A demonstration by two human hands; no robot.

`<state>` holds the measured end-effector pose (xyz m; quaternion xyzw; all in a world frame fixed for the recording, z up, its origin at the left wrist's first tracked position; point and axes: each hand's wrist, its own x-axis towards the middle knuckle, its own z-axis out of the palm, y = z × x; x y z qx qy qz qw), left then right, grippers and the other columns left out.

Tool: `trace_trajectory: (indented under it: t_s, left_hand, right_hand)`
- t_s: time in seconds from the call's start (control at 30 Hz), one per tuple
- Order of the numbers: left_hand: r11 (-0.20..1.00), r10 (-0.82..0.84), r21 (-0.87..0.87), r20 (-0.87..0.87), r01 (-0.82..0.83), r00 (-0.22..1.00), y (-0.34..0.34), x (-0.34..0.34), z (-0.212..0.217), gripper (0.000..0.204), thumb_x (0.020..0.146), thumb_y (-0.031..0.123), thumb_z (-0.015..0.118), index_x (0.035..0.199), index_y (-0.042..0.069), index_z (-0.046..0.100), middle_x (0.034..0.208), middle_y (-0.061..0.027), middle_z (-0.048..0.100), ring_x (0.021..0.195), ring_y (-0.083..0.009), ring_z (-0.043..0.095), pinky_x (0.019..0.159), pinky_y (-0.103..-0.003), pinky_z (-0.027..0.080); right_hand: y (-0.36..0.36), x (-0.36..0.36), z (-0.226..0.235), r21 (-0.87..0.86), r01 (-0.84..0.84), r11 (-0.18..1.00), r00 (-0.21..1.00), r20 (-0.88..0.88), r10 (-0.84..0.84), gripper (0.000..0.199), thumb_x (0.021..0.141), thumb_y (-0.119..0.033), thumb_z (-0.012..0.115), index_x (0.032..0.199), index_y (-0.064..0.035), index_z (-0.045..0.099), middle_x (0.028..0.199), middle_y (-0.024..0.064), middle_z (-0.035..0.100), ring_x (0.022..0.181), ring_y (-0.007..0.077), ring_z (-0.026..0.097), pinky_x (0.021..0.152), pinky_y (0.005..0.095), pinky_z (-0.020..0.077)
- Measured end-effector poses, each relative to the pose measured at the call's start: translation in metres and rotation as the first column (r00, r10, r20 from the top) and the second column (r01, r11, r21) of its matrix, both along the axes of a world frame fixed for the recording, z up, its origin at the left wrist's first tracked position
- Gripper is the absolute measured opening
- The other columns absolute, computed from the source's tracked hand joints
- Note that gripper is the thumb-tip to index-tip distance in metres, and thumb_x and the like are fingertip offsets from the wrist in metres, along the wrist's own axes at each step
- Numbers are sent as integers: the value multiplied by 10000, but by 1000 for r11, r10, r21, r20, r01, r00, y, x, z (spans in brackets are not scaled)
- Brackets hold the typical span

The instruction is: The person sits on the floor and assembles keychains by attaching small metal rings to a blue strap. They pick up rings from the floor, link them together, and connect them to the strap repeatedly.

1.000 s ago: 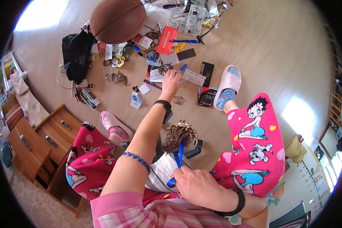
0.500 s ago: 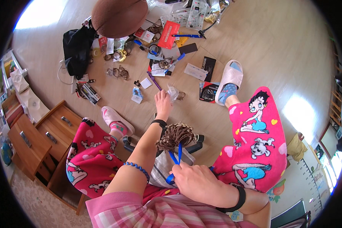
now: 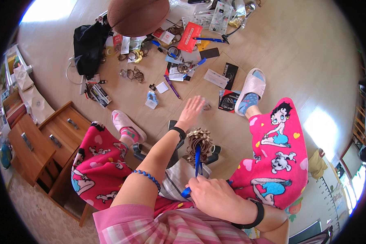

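Observation:
My left hand (image 3: pixel 192 110) reaches out low over the wooden floor, its fingers stretched out and slightly blurred, with no held thing showing. Just beyond its fingertips lies a small brown loop (image 3: pixel 207 105), partly covered by the hand. Over my lap, my right hand (image 3: pixel 215 195) is closed around a blue ribbon (image 3: pixel 198 158). From that ribbon a bundle of brown cords with beige beads (image 3: pixel 199 142) hangs above the base of a chair. A purple pen (image 3: pixel 172 86) and a small packet with blue items (image 3: pixel 151 99) lie on the floor left of my left hand.
A brown ball (image 3: pixel 138 16) sits at the far side beside a black bag (image 3: pixel 89 51). Cards, pens, packets and brown loops spread around a red envelope (image 3: pixel 190 36). Open wooden drawers (image 3: pixel 65 126) stand at left. My slippered feet flank the area.
My left hand has moved slightly right and its fingers have straightened; the clear plastic packet by it no longer shows. The beaded bundle has swung right and hangs narrower.

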<state>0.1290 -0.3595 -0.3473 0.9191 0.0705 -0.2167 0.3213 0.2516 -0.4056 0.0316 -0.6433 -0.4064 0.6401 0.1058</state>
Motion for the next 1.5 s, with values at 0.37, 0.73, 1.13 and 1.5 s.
trace_trajectory:
  t_s: [0.37,0.73,1.13,1.5]
  left_hand:
    - [737,617,4,405,-676,675,131,71,-41,255,754,41,621,1002,55,564,971,-152,541,962,-344,517,826,-435,434]
    - [777,599,26,277,-629,751,113,81,-62,223,709,87,708,884,69,570,944,-111,539,939,-325,511,787,-419,417]
    - [809,588,-229,293,-542,754,131,71,-35,266,753,-68,561,996,38,557,972,-162,564,951,-363,550,804,-422,446]
    - [781,591,-63,394,-621,704,220,194,-58,195,809,1,536,986,73,499,1059,-134,531,844,-365,602,712,-463,489]
  right_hand:
    - [8,2,-5,-39,-23,999,999,-36,22,136,865,-130,535,870,6,535,801,183,634,661,338,669,560,422,545]
    - [12,4,-10,-63,-37,997,999,-12,37,131,860,-129,539,864,2,540,794,181,635,660,336,668,563,423,546]
    - [7,4,-7,9,16,1000,1000,-6,-16,131,873,-131,529,838,-5,525,750,162,613,621,323,657,525,411,537]
    - [4,12,-9,-19,17,1000,999,-43,-18,115,852,-110,527,866,2,543,763,158,609,615,323,655,511,424,537]
